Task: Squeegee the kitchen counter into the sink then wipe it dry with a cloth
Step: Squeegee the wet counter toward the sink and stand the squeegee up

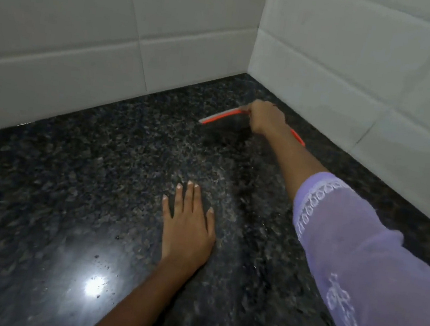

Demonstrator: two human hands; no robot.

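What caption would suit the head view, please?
Right hand draws orange squeegee from the counter corner; left hand rests flat.

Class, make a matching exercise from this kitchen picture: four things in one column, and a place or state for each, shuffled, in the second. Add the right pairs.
Things
1. left hand
2. right hand
3. squeegee
4. sleeve

Places or states
A. lilac, covering the right upper arm
B. flat on the counter, fingers spread
C. orange, near the tiled corner
D. closed around a tool

Pairs: 1-B, 2-D, 3-C, 4-A
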